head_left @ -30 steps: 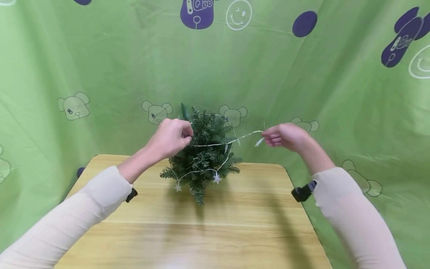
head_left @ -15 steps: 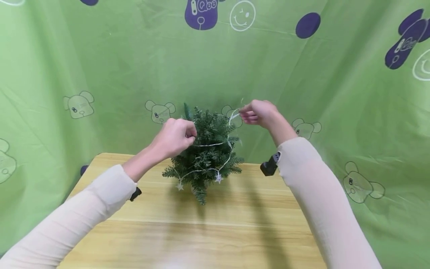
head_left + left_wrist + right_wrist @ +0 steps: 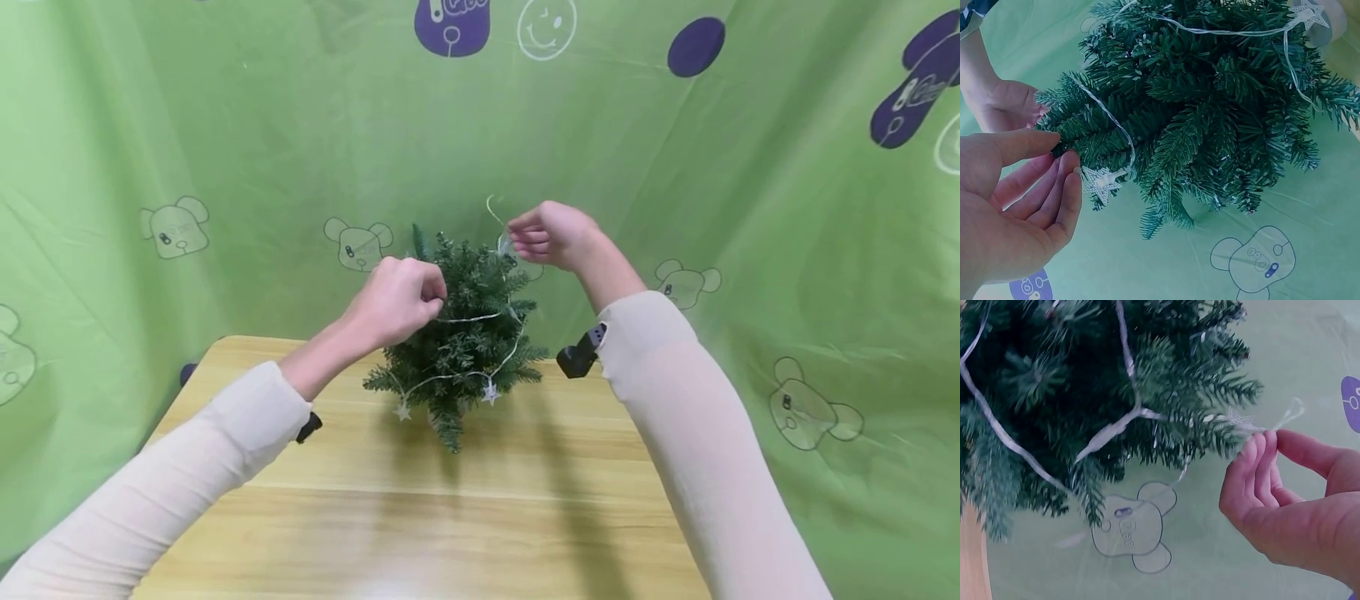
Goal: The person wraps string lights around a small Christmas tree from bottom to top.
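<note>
A small artificial Christmas tree [image 3: 461, 354] stands at the back of the table, in the middle of the head view. Around it runs a string of star lights [image 3: 1007, 434] on pale clear wire. One plastic star [image 3: 490, 392] hangs low at the front; another star [image 3: 1102, 184] dangles beside the left fingers. My left hand [image 3: 393, 302] is at the tree's left side, its thumb and index finger pinching the tip of a branch [image 3: 1057, 125]. At the upper right my right hand [image 3: 553, 236] pinches the light string near its looped end [image 3: 1291, 412], close to a star partly behind needles.
The wooden table [image 3: 360, 517] ends just behind the tree. A green printed curtain [image 3: 315, 125] hangs close behind and along both sides. Black wrist cameras [image 3: 581, 352] sit under the sleeve cuffs.
My right hand has moved left and up, from out at the right to the tree's upper right, bringing the light string along. The left hand stays at the tree's left side.
</note>
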### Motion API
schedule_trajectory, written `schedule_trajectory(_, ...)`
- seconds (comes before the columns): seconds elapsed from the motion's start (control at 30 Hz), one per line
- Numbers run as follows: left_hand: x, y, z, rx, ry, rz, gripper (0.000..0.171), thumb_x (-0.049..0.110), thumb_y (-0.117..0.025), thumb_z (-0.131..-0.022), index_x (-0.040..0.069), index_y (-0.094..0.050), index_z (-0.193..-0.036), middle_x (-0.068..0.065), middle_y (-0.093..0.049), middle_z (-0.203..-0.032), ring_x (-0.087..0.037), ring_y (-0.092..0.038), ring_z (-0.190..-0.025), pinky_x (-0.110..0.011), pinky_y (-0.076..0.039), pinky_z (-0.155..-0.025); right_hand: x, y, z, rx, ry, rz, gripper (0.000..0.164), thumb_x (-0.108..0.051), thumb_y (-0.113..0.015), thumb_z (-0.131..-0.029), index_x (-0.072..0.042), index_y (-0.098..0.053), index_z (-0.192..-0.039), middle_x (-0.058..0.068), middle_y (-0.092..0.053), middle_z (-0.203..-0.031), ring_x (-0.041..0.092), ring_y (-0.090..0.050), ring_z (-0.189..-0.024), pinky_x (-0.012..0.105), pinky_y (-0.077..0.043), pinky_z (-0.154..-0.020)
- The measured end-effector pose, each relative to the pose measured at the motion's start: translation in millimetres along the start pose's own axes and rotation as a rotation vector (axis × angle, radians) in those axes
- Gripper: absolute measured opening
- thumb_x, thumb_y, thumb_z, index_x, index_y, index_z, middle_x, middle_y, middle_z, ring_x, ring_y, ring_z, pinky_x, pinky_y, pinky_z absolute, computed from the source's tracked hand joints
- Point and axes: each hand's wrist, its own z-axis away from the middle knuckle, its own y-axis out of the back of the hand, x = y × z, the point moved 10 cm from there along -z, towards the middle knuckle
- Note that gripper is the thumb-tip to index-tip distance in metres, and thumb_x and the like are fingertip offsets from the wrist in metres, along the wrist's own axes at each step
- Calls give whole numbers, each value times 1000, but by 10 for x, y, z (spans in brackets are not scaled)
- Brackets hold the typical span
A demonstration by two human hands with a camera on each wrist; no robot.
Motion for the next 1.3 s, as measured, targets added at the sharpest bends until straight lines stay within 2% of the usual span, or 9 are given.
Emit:
schedule_trajectory(0.13, -4, 8, -10, 2, 4, -4, 11, 6, -69, -90, 4, -75, -98, -9, -76, -92, -23, -72, -83, -34, -61, -79, -15, -115, -33, -38, -13, -80, 28, -3, -54, -101, 0, -55, -129, 9, -60, -109, 19, -59, -93, 26, -54, -92)
schedule_trajectory(0.27, 6, 6, -18, 5, 0, -9, 10, 6, -69, -90, 4, -76, -97, -8, -76, -92, -22, -72, -83, -34, -61, -79, -32, -183, -36, -62, -15, -66, 18, -2, -53, -100, 1, -57, -118, 7, -62, -91, 17, -58, -79, 24, -53, -79)
schedule_trajectory(0.43, 1, -6, -20, 6, 7, 4, 11, 6, -69, -90, 4, -75, -98, -9, -77, -93, -23, -72, -84, -34, -62, -80, -64, -254, -34, -108, -4, -66, 9, -3, -51, -101, -1, -56, -109, 4, -57, -83, 15, -51, -72, 23, -47, -71)
schedule_trajectory(0.7, 11, -14, -18, 6, 7, -2, 9, 6, -69, -90, 5, -75, -97, -8, -76, -93, -22, -72, -84, -34, -61, -81, -35, -251, -79, -92, -30, -223, 6, -5, -52, -102, -3, -57, -104, 3, -53, -88, 13, -49, -80, 22, -48, -75)
schedule_trajectory(0.83, 4, -12, -25, -1, 13, 1, 9, 7, -70, -90, 6, -75, -97, -8, -76, -94, -22, -72, -84, -34, -61, -81, -34, -295, -89, -100, -14, -153, 5, -6, -55, -102, -4, -59, -103, 3, -56, -92, 13, -51, -82, 22, -49, -79)
schedule_trajectory(1.07, -11, -6, -27, -11, 30, 11, 9, 6, -69, -90, 5, -75, -97, -8, -75, -92, -21, -70, -81, -32, -61, -77, -83, -411, -26, -78, 48, -6, 5, -5, -57, -100, -5, -62, -102, 7, -60, -103, 18, -57, -96, 29, -49, -106)
schedule_trajectory(1.13, -16, 1, -27, -10, 32, 7, 9, 6, -69, -90, 5, -75, -97, -8, -75, -92, -21, -70, -81, -32, -61, -77, -101, -448, 2, -59, 88, 72, 5, -4, -59, -100, -5, -64, -101, 6, -63, -99, 17, -60, -91, 28, -53, -99)
schedule_trajectory(1.23, -20, 8, -31, -5, 31, -1, 10, 7, -69, -90, 6, -75, -98, -7, -75, -92, -21, -70, -81, -32, -61, -77, -117, -501, 42, -29, 144, 207, 7, -6, -63, -98, -3, -68, -103, 3, -66, -85, 13, -62, -77, 22, -55, -78)
schedule_trajectory(1.3, -21, 11, -30, -1, 32, -3, 10, 7, -69, -90, 6, -75, -98, -7, -76, -93, -21, -71, -82, -33, -61, -77, -125, -535, 65, -12, 178, 310, 15, -8, -65, -97, -1, -69, -109, 1, -67, -83, 11, -62, -73, 21, -55, -73)
